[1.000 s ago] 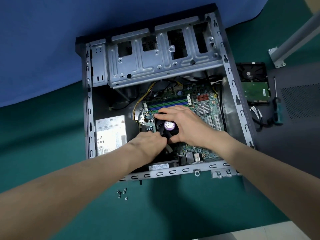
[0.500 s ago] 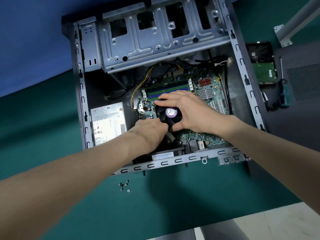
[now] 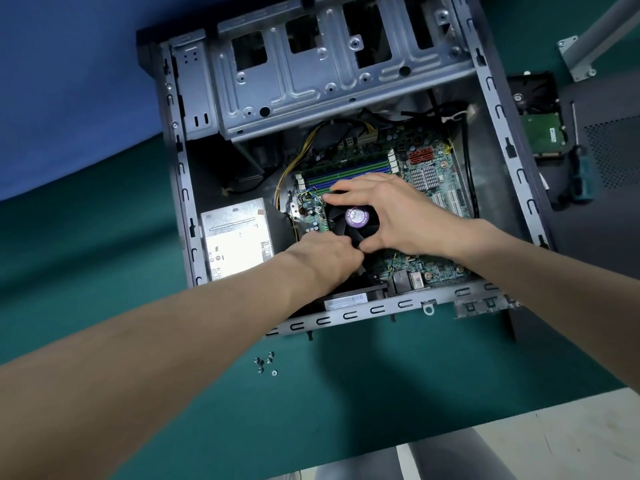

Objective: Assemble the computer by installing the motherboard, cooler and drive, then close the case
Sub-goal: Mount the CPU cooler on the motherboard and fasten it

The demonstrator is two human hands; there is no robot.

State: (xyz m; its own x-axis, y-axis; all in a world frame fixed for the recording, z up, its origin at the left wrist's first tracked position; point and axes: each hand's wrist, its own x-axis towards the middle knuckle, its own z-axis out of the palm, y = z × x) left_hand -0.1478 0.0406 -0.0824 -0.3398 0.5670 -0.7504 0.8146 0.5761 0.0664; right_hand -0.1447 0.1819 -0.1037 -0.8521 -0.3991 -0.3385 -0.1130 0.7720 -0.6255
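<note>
Your left hand (image 3: 325,258) curls at the cooler's (image 3: 349,220) near edge, grip hidden, can't tell; right hand (image 3: 391,216) clasps cooler on motherboard (image 3: 426,168) inside case (image 3: 509,147); drive (image 3: 540,133), side panel (image 3: 606,220) lie outside, not yet fitted.

Cooler sticker (image 3: 356,215) lettering: illegible

Repair bench (green mat (image 3: 104,271), screwdriver (image 3: 583,174))

Bare forearms (image 3: 194,327); left hand (image 3: 325,258), right hand (image 3: 398,216)
</note>
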